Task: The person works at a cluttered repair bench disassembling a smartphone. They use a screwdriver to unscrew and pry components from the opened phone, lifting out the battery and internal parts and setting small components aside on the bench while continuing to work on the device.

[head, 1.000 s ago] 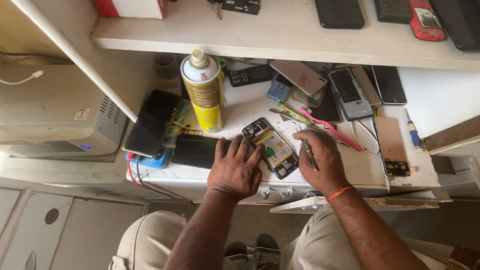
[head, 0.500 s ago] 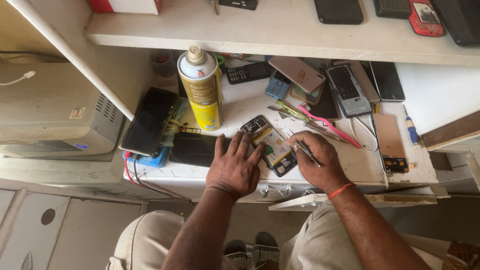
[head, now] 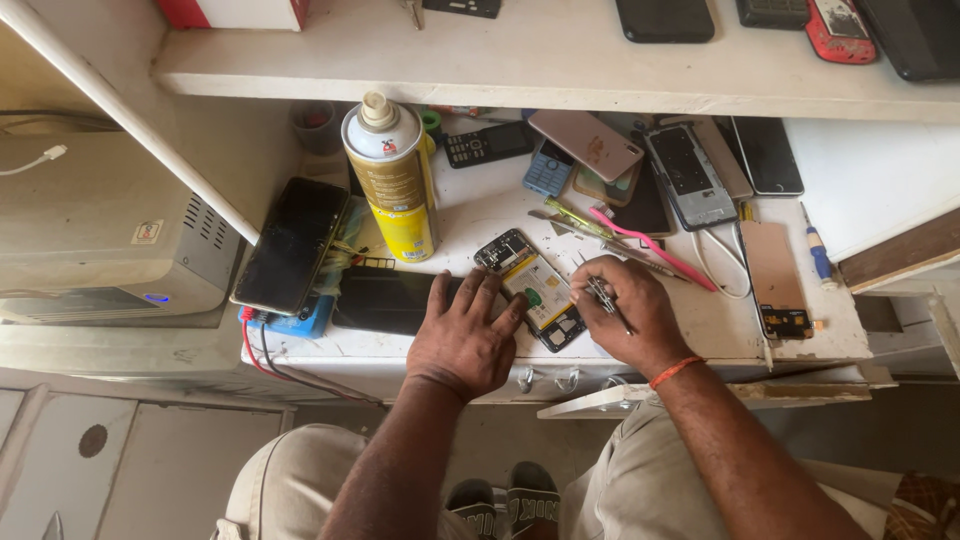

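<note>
An opened phone [head: 533, 287] with its back off lies on the white bench, its battery and circuit board showing. My left hand [head: 462, 335] rests flat beside it, fingertips pressing on its left edge. My right hand [head: 625, 318] is closed around a thin metal tool [head: 603, 295] whose tip points at the phone's right side. An orange band circles my right wrist.
A tall yellow spray can [head: 392, 175] stands behind the phone. A dark phone [head: 293, 243] leans at the left over a blue box with red wires. Several phones and screens [head: 690, 175], pink and green pry tools [head: 652, 247] and a screwdriver [head: 818, 252] lie behind and right. A shelf [head: 540, 55] overhangs.
Both hands stay on the opened phone; my right hand with the tool has shifted slightly toward it. The view has drifted a little.
</note>
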Demonstrator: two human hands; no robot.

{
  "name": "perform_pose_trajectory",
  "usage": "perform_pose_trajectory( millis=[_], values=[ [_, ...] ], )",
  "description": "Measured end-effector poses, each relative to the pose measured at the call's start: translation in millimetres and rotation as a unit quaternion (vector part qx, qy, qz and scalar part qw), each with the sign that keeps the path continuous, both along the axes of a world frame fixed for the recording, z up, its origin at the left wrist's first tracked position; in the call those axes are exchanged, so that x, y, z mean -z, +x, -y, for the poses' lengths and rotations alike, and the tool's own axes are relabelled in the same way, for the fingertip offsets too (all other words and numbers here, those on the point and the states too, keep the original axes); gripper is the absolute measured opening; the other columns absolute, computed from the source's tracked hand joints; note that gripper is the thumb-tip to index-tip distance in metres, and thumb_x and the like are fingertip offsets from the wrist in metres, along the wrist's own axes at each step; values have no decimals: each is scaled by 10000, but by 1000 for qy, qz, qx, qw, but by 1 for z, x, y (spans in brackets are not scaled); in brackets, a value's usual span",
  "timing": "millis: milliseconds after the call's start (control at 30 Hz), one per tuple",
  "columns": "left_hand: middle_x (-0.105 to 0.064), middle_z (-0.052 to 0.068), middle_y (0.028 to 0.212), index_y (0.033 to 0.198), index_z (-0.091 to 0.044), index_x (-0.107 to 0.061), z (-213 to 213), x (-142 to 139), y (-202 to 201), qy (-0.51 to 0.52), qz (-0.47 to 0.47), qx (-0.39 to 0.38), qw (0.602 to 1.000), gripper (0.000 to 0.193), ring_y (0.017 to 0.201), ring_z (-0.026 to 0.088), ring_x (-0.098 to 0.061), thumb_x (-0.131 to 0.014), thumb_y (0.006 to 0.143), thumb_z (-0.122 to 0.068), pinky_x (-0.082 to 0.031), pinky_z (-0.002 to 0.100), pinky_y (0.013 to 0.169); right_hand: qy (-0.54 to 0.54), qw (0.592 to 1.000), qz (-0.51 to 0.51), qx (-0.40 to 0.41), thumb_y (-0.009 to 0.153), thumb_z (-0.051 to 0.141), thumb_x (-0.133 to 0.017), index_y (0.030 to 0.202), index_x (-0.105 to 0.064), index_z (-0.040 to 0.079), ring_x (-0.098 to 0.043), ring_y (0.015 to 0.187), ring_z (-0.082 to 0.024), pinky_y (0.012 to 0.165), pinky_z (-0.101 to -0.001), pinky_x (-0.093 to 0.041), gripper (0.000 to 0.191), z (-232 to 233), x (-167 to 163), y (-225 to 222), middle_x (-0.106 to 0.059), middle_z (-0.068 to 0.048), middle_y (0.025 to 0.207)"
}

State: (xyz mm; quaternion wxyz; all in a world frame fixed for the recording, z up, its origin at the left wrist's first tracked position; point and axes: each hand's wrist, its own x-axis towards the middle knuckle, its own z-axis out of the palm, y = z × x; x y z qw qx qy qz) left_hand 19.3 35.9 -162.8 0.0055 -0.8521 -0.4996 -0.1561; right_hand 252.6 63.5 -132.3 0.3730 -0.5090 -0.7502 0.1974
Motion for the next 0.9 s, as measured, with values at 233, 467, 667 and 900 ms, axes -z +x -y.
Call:
perform_pose_trajectory(
  millis=[233,467,667,900],
  values=[
    [-471,185,1483,1376,-203,-592,-1,-1,1,2,6,-1,1000,516,1414,348,-405,-576,883,-354,-237,642,1149,65,995,69,23,803,157,-828,996,-644,102,-652,792,-267,720,-400,-535,273,3,2,-11,-695,-54,833],
    [-472,191,1482,1364,-193,-600,-1,-1,-3,4,17,5,1000,508,1412,353,-406,-584,888,-369,-241,641,1149,94,989,117,16,804,102,-790,987,-589,79,-621,820,-341,730,-473,-492,273,1,5,-18,-649,-98,862],
    [-463,199,1486,1366,-183,-585,-1,-5,-2,-3,16,1,1000,532,1407,356,-404,-589,863,-354,-236,636,1147,106,988,109,29,793,120,-805,934,-592,84,-622,816,-357,729,-482,-488,259,6,1,-20,-644,-111,829],
    [-466,240,1471,1366,-92,-509,-1,5,-5,32,46,-2,998,574,1398,386,-422,-599,858,-345,-249,633,1155,-3,994,53,95,869,162,-762,974,-621,108,-636,722,-276,685,-402,-526,184,5,1,-17,-659,-61,836]
  ],
)
